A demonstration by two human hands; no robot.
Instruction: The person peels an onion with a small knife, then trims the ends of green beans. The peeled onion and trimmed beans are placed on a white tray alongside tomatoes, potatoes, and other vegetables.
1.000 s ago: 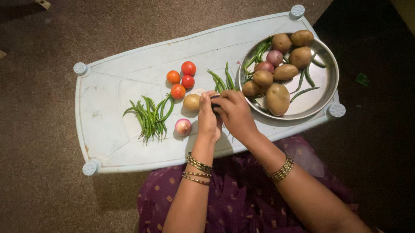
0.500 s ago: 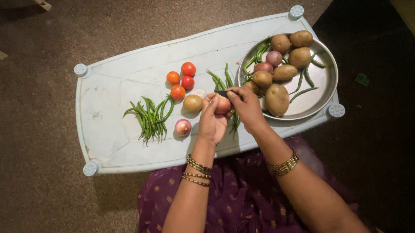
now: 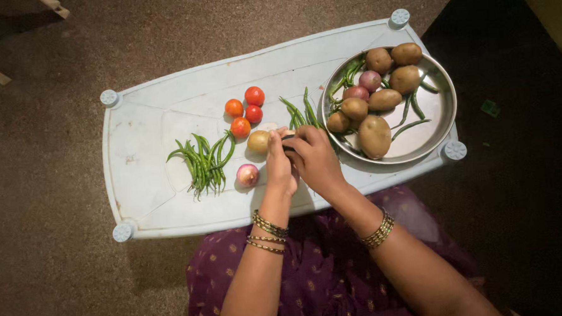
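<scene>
A small onion (image 3: 289,134), mostly hidden, sits mid-frame gripped between the left hand (image 3: 280,164) and right hand (image 3: 316,158), fingers closed around it, above a pale blue plastic counter (image 3: 165,112) on brown carpet (image 3: 41,156); a steel plate (image 3: 434,116) sits right.

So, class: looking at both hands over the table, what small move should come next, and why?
Probably draw the blade a little further through the small item pinched between the left hand and right hand: both hands close around it, and it is mostly hidden, so nothing looks finished.
</scene>
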